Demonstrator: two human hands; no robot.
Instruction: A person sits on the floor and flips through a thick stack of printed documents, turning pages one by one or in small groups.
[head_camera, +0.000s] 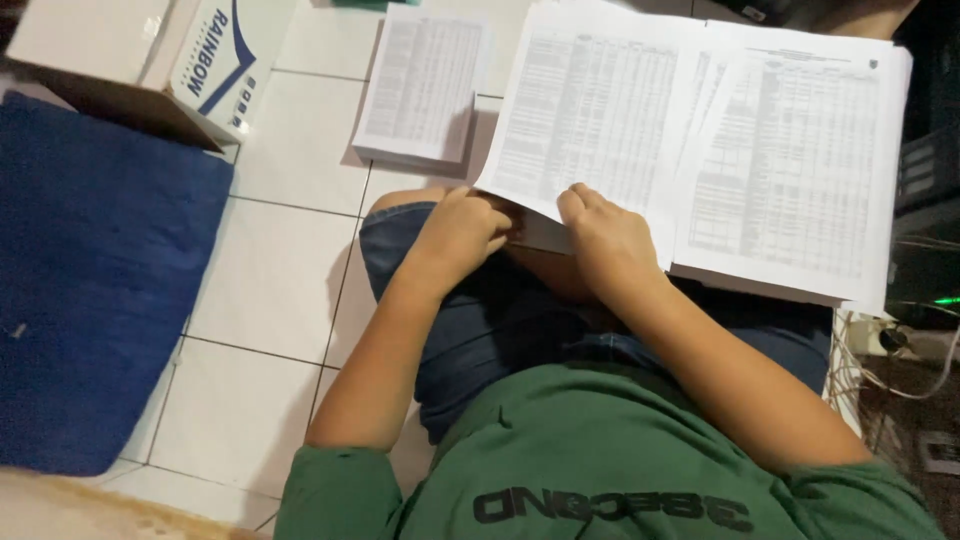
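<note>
Two hands, left hand (460, 232) and right hand (605, 235), gripping one printed sheet (590, 110), three paper stacks

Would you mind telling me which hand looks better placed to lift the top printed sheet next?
Probably the right hand: its fingertips rest on the lower edge of the top printed sheet. The left hand sits curled beside that corner, its fingers hidden, so its grip cannot be judged.

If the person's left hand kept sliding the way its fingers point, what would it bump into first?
The left hand points toward the lower edge of the printed sheet on the lap and seems to touch it already, so it would probably slip under that sheet first; depth is hard to judge.
</note>
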